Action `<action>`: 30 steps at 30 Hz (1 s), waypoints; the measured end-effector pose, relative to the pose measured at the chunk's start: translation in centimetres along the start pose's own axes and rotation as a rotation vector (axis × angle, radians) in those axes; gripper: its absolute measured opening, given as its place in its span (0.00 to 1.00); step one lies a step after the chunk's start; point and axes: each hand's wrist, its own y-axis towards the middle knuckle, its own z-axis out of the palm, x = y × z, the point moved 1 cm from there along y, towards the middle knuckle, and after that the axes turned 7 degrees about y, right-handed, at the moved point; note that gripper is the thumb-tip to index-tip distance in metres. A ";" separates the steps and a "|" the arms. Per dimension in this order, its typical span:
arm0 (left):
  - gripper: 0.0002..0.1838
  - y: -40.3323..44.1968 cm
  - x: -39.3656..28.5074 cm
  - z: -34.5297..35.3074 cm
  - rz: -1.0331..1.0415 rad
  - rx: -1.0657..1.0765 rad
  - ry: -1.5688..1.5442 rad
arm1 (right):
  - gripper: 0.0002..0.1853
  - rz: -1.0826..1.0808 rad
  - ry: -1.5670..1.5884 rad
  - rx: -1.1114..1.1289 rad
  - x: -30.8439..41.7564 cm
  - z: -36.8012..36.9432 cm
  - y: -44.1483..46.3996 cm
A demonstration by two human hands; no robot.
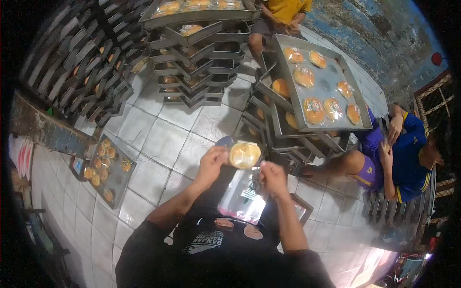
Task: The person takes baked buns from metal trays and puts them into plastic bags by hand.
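Black T-shirt (192,266) at six o'clock, short black sleeves (151,240) toward seven and five o'clock, white block lettering (206,241) on the front near six o'clock.

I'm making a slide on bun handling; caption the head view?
A bun between left hand and right hand, near printed plastic, with stacked metal trays beyond.

White tiled floor (149,177), weathered blue wall (353,24)

Golden-yellow bun (244,155), black shirt (249,263)
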 end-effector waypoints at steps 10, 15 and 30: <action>0.16 4.2 -9.7 5.7 -0.120 0.266 -0.669 | 0.10 -0.880 -0.517 -0.485 13.1 -2.3 -3.1; 0.30 0.7 -7.4 5.8 0.205 0.383 0.067 | 0.20 -1.148 -1.062 -0.856 19.6 -4.2 -1.6; 0.15 -4.0 -4.4 2.8 0.132 0.950 0.229 | 0.14 -0.483 -0.828 0.104 6.8 -4.8 -11.9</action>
